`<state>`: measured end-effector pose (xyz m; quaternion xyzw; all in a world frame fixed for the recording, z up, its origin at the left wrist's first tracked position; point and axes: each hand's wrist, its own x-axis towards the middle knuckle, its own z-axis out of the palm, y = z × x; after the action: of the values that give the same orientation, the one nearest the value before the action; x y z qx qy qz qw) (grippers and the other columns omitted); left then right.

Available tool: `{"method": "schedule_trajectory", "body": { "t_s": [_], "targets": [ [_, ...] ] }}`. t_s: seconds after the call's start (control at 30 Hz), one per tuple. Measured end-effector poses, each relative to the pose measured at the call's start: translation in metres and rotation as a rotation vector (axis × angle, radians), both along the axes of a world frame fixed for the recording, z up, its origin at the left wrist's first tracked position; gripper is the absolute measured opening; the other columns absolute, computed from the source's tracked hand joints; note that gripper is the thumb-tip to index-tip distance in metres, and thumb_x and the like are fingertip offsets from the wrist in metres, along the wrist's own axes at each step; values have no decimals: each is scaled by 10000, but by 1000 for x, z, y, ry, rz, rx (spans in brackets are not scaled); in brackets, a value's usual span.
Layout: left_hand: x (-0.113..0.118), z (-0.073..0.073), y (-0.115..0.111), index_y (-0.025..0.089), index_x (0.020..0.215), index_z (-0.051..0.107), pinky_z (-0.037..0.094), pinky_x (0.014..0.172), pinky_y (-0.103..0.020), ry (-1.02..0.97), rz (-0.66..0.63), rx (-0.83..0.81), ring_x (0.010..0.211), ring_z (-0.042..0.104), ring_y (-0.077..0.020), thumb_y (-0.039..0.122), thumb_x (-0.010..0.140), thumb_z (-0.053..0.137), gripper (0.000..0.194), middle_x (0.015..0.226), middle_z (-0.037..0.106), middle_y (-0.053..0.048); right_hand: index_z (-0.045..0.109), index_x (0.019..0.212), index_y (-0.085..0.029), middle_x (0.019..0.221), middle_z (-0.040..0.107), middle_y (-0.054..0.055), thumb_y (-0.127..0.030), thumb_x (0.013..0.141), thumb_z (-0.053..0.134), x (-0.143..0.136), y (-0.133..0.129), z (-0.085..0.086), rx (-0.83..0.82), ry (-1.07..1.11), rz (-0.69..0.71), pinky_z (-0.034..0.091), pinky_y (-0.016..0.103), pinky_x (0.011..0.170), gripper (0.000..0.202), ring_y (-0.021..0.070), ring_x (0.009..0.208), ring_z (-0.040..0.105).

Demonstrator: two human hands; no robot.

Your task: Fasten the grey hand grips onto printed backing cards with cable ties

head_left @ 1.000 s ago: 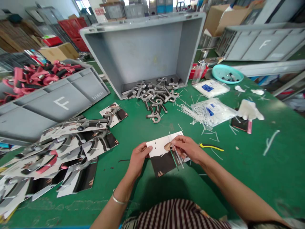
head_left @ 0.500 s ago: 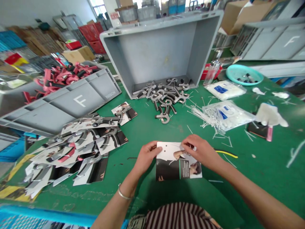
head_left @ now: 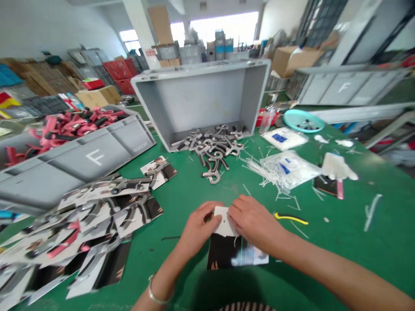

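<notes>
A printed backing card (head_left: 222, 252), white at the top and black below, lies on the green table in front of me. My left hand (head_left: 200, 225) pinches its upper left corner, thumb on the face near a small punched hole. My right hand (head_left: 251, 220) is closed over the card's top right part, fingers bent at the upper edge. From under it a thin white cable tie (head_left: 235, 241) curves out over the card; the rest of the tie and the fingertips are hidden. Beyond the hands, grey hand grips (head_left: 212, 151) with black handles lie heaped.
Carded hand grips (head_left: 129, 218) are piled at left, beside a grey crate (head_left: 106, 157) of pink ones. A tipped grey bin (head_left: 207, 95) stands behind the heap. At right are bags of cable ties (head_left: 290, 168), yellow-handled pliers (head_left: 292, 218), a glove (head_left: 339, 166) and a turquoise bowl (head_left: 303, 116).
My right hand has gone from a pinch over the card's middle to a bent grasp at its top edge, covering more of it. The view has tilted up and shifted right.
</notes>
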<state>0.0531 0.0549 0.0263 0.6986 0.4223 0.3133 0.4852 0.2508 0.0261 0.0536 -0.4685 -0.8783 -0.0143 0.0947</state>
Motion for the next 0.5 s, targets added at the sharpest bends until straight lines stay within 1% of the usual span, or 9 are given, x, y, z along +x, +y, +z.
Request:
{"method": "schedule_trajectory", "body": {
  "t_s": [0.07, 0.13, 0.23, 0.33, 0.4, 0.47, 0.5],
  "targets": [
    [3, 3, 3, 184, 1093, 712, 482, 813, -258, 14, 2, -46, 928, 635, -203, 311, 854, 581, 302, 1028, 712, -50, 581, 852, -150, 864, 595, 87, -164, 925, 541, -3, 4, 3, 34, -11, -13, 355, 362, 760, 85, 237, 865, 474],
    [3, 1, 8, 176, 1117, 700, 500, 759, -256, 7, 8, -132, 867, 646, -206, 375, 849, 588, 352, 979, 726, -41, 572, 866, -148, 857, 597, 83, -205, 956, 503, -1, 10, 3, 57, -2, -36, 364, 363, 770, 128, 228, 851, 471],
    [3, -14, 15, 171, 1092, 701, 522, 742, -255, -34, -13, -206, 882, 660, -224, 448, 808, 637, 402, 997, 736, -39, 563, 854, -154, 825, 611, 71, -265, 980, 465, 6, 13, -2, 73, 7, -26, 383, 358, 773, 195, 210, 802, 476],
    [3, -35, 18, 172, 1033, 708, 546, 738, -266, -52, -14, -248, 919, 672, -253, 500, 751, 688, 433, 991, 745, -44, 576, 850, -153, 798, 643, 61, -259, 946, 514, 9, 12, -11, 53, -19, 47, 404, 340, 726, 156, 206, 767, 506],
    [5, -46, 21, 173, 1011, 704, 561, 764, -281, -40, -9, -275, 959, 674, -272, 532, 711, 714, 467, 1009, 746, -49, 596, 861, -143, 782, 666, 62, -264, 916, 547, 7, 14, -17, 17, -43, 87, 420, 335, 697, 142, 202, 718, 529],
    [7, -52, 22, 177, 984, 703, 570, 804, -292, -13, -1, -292, 1006, 669, -289, 558, 663, 739, 499, 1035, 745, -51, 615, 857, -131, 772, 685, 72, -261, 893, 559, 7, 22, -21, -37, -56, 117, 435, 335, 699, 147, 197, 677, 555],
    [8, -53, 22, 179, 963, 705, 572, 819, -297, -1, 14, -289, 1025, 665, -299, 569, 638, 748, 509, 1036, 747, -50, 623, 850, -130, 771, 692, 77, -269, 892, 556, 8, 28, -22, -81, -45, 127, 442, 332, 702, 160, 197, 672, 571]
  ]
}}
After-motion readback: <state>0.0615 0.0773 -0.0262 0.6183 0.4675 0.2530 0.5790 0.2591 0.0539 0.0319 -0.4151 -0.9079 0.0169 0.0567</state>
